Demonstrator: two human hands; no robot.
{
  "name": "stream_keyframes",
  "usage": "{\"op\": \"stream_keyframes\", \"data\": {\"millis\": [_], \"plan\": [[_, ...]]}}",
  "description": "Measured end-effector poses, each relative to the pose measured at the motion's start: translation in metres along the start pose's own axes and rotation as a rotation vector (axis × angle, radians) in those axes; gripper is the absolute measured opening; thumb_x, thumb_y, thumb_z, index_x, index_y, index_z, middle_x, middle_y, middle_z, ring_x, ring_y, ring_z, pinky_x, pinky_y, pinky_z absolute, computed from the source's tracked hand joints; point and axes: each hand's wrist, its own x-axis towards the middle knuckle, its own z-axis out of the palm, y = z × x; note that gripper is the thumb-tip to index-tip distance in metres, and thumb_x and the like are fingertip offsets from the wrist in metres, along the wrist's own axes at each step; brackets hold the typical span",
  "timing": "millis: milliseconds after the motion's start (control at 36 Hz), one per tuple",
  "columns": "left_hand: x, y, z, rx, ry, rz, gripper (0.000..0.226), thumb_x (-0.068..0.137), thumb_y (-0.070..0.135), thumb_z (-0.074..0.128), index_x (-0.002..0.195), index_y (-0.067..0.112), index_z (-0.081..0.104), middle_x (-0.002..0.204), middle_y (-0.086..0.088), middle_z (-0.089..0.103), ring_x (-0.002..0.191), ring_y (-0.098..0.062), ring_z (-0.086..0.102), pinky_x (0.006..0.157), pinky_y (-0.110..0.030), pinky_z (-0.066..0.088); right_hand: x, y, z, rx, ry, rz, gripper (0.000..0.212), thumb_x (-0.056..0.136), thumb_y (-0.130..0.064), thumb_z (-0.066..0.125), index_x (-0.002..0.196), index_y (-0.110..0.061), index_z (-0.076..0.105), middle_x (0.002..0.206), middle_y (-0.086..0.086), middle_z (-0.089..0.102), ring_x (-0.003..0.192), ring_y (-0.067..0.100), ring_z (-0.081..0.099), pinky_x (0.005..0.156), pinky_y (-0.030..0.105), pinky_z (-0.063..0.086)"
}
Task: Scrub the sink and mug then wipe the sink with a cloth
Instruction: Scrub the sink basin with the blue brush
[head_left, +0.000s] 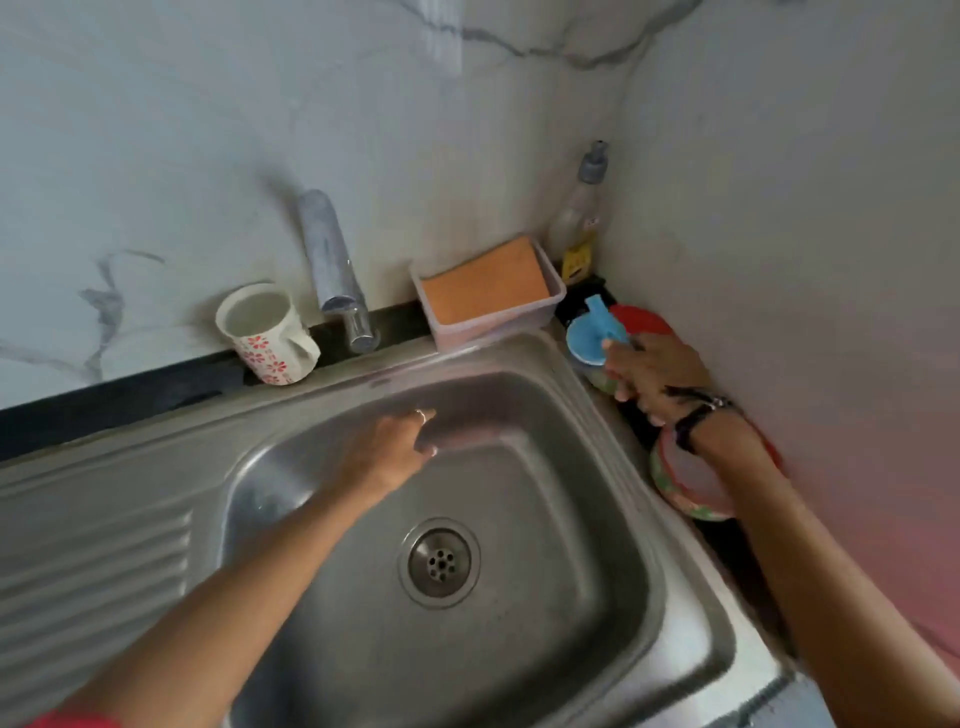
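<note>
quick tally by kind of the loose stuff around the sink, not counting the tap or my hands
mug: 1
orange sponge: 1
clear plastic tub holding the sponge: 1
dish soap bottle: 1
blue-handled scrubber: 1
red-rimmed containers, and: 2
total: 7

– What is the sink (519, 364) looking like?
– Brushed steel, shining dully; the tap (337, 270) at twelve o'clock is gleaming like chrome.
– And the mug (265, 332)?
– Glossy ceramic, while the tub (550, 306) is showing cloudy plastic.
</note>
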Motion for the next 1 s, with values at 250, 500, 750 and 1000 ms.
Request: {"op": "stream_keyframes", "data": {"millis": [250, 500, 750, 1000], "plan": [[0.076, 0.163, 0.012, -0.846, 0.078, -0.068, 0.039, 0.090, 0.036, 0.058, 0.099, -0.001, 0.060, 0.098, -0.024, 0.062, 0.081, -0.022, 0.068, 0.073, -0.039, 0.052, 0.070, 0.021, -0.054, -0.314, -0.229, 0.088, 0.036, 0.093, -0.035, 0.051, 0.112, -0.006, 0.061, 0.059, 0.001, 0.057, 0.041, 0.011, 0.049, 0.040, 0.020, 0.034], [0.103, 0.191, 0.010, -1.330, -0.006, -0.160, 0.029, 0.098, 0.002, 0.035, 0.123, 0.003, 0.049, 0.113, -0.018, 0.058, 0.105, -0.043, 0.058, 0.062, -0.040, 0.055, 0.080, 0.013, -0.039, -0.815, -0.207, -0.047, 0.041, 0.097, -0.032, 0.044, 0.131, -0.009, 0.048, 0.130, 0.010, 0.055, 0.117, 0.026, 0.054, 0.096, 0.033, 0.042], [0.106, 0.179, 0.014, -1.495, -0.097, -0.164, 0.040, 0.099, 0.009, 0.040, 0.138, 0.017, 0.040, 0.139, -0.012, 0.045, 0.118, -0.037, 0.051, 0.053, -0.030, 0.056, 0.090, 0.016, -0.047, -0.197, -0.558, 0.283, 0.019, 0.092, -0.020, 0.055, 0.101, -0.003, 0.058, 0.067, 0.010, 0.066, 0.050, 0.013, 0.056, 0.044, 0.016, 0.045], [0.107, 0.177, 0.008, -1.386, -0.138, -0.131, 0.042, 0.102, 0.011, 0.031, 0.144, 0.017, 0.032, 0.145, -0.010, 0.038, 0.111, -0.044, 0.055, 0.056, -0.028, 0.055, 0.088, 0.031, -0.039, -0.142, -0.316, 0.092, 0.029, 0.094, -0.032, 0.051, 0.109, -0.009, 0.062, 0.064, 0.003, 0.055, 0.051, 0.014, 0.051, 0.031, 0.012, 0.031]]}}
